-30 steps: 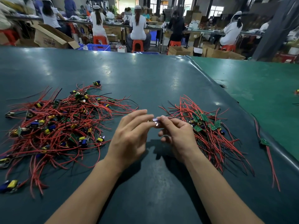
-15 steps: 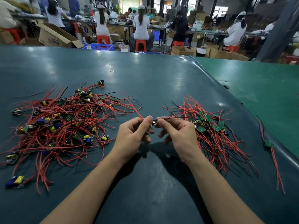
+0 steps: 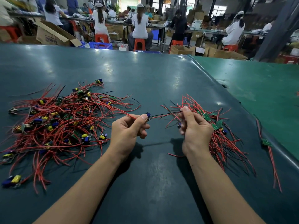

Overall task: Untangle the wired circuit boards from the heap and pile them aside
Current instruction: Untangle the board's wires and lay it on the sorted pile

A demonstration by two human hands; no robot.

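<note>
A tangled heap of circuit boards [image 3: 61,125] with red and black wires lies on the left of the dark green table [image 3: 145,78]. A smaller pile of boards [image 3: 215,125] lies on the right. My left hand [image 3: 127,131] pinches one small board [image 3: 148,116] with a blue part between thumb and fingers; red wires trail from it back into the heap. My right hand [image 3: 194,126] is raised over the right pile and pinches the black and red wires [image 3: 166,114] that stretch from that board.
One separate board with red wires [image 3: 267,143] lies near the table's right edge. A lighter green table [image 3: 258,88] adjoins on the right. Seated people, orange stools, cardboard boxes and a blue crate stand beyond the far edge.
My hands have drawn apart. The left keeps the board while the right has slid out along its wires, which now stretch taut between the two hands.
</note>
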